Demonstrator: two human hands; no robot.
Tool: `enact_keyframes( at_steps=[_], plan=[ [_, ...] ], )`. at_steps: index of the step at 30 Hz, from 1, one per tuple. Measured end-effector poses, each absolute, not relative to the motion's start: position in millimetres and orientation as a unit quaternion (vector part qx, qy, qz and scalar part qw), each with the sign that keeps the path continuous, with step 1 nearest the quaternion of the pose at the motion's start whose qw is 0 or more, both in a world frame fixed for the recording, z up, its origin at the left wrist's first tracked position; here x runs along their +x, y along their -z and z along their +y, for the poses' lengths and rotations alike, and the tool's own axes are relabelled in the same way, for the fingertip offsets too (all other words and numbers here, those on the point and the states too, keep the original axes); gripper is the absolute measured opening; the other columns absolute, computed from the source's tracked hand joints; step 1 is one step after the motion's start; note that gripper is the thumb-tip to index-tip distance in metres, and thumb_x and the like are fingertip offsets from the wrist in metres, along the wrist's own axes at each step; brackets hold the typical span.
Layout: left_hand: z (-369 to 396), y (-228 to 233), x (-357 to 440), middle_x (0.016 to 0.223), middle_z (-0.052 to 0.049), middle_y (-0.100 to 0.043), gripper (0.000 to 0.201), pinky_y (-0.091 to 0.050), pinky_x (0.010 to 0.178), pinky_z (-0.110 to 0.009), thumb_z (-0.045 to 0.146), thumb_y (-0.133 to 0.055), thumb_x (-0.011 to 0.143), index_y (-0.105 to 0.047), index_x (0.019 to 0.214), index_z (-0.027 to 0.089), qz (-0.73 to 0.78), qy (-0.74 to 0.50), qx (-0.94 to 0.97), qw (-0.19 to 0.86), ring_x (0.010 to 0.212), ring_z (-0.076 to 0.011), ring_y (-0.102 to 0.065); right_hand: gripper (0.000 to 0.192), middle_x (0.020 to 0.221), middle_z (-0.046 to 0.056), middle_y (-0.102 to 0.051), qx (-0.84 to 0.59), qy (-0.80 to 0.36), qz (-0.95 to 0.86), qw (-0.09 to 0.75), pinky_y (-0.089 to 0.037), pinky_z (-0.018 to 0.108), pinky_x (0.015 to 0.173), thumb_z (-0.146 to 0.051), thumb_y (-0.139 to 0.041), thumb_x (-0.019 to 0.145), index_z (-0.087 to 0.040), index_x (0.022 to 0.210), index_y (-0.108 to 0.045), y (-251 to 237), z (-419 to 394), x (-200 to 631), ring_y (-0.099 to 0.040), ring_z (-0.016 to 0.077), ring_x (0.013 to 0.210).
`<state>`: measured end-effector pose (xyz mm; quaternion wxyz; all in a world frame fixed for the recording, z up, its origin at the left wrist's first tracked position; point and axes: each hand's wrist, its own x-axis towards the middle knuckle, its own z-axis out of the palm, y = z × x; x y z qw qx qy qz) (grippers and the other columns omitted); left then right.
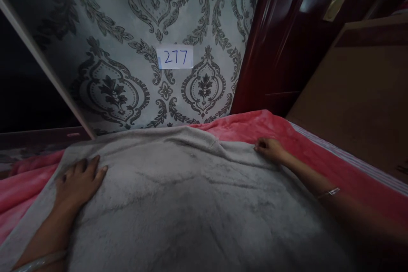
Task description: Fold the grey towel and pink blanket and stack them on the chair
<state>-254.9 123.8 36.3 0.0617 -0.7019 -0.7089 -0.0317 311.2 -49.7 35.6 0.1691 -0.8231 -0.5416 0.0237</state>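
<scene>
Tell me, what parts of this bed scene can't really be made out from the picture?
- Right hand, head view: fingertips curl into the grey blanket's far edge, so the grip is hidden.
- Pink cover: mostly buried under the grey blanket.
- Dark area at the left: too dim to identify.
- Left hand lies flat; the forearm is cut off by the bottom edge.

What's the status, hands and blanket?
Left hand flat on grey blanket, fingers spread. Right hand gripping its far edge. Pink cover underneath. Nothing in the way.
</scene>
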Motion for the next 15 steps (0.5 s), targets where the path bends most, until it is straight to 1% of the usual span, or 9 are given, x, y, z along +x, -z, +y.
enact_keyframes(
  at_steps=[2, 5, 6, 8, 11, 13, 15],
  plan=[
    [123, -38, -254, 0.160, -0.021, -0.036, 0.071, -0.029, 0.115, -0.056, 0.047, -0.009, 0.101, -0.033, 0.159, 0.014, -0.712, 0.018, -0.700, 0.057, 0.144, -0.0407, -0.039, 0.011, 0.083, 0.005, -0.069, -0.826, -0.001, -0.545, 0.140, -0.042, 0.026, 0.063, -0.021, -0.056, 0.085, -0.018, 0.083, -0.066, -44, -52, 304, -0.063, 0.0180, 0.073],
    [124, -38, -255, 0.159, -0.020, -0.036, 0.073, -0.028, 0.116, -0.054, 0.048, -0.006, 0.100, -0.029, 0.160, 0.014, -0.712, 0.000, -0.700, 0.057, 0.144, -0.0399, -0.038, 0.021, 0.106, 0.014, -0.069, -0.832, 0.061, -0.550, 0.041, -0.042, 0.029, 0.068, -0.021, -0.048, 0.093, -0.014, 0.097, -0.067, -57, -57, 283, -0.066, 0.0228, 0.088],
    [124, -38, -255, 0.159, -0.020, -0.036, 0.074, -0.027, 0.117, -0.053, 0.049, -0.005, 0.100, -0.028, 0.160, 0.013, -0.711, -0.003, -0.701, 0.058, 0.144, -0.0398, -0.038, 0.023, 0.108, 0.016, -0.068, -0.832, 0.072, -0.551, 0.012, -0.041, 0.030, 0.068, -0.020, -0.045, 0.095, -0.013, 0.101, -0.067, -61, -60, 275, -0.066, 0.0243, 0.091],
    [126, -37, -257, 0.159, -0.019, -0.036, 0.075, -0.027, 0.118, -0.053, 0.049, -0.003, 0.100, -0.027, 0.160, 0.014, -0.711, -0.003, -0.700, 0.060, 0.145, -0.0398, -0.036, 0.026, 0.105, 0.016, -0.068, -0.830, 0.079, -0.552, -0.020, -0.040, 0.031, 0.068, -0.019, -0.041, 0.098, -0.013, 0.106, -0.064, -68, -66, 260, -0.066, 0.0257, 0.093],
    [129, -34, -260, 0.160, -0.019, -0.034, 0.075, -0.027, 0.117, -0.054, 0.051, -0.001, 0.100, -0.027, 0.161, 0.015, -0.710, 0.003, -0.702, 0.058, 0.146, -0.0406, -0.035, 0.025, 0.108, 0.015, -0.066, -0.835, 0.130, -0.535, -0.006, -0.035, 0.030, 0.063, -0.024, -0.040, 0.101, -0.015, 0.109, -0.061, -83, -74, 251, -0.064, 0.0241, 0.086],
    [131, -32, -261, 0.159, -0.019, -0.035, 0.075, -0.028, 0.116, -0.054, 0.051, -0.002, 0.100, -0.028, 0.160, 0.015, -0.705, 0.008, -0.706, 0.060, 0.144, -0.0408, -0.036, 0.027, 0.113, 0.015, -0.063, -0.838, 0.196, -0.507, 0.031, -0.032, 0.030, 0.059, -0.028, -0.037, 0.103, -0.015, 0.112, -0.059, -96, -73, 257, -0.061, 0.0222, 0.080],
    [132, -31, -262, 0.159, -0.020, -0.035, 0.073, -0.029, 0.116, -0.055, 0.049, -0.004, 0.100, -0.030, 0.159, 0.014, -0.704, 0.011, -0.707, 0.062, 0.144, -0.0407, -0.037, 0.030, 0.116, 0.015, -0.060, -0.835, 0.253, -0.482, 0.078, -0.030, 0.031, 0.058, -0.031, -0.034, 0.104, -0.015, 0.115, -0.057, -110, -61, 270, -0.059, 0.0213, 0.077]
  ],
)
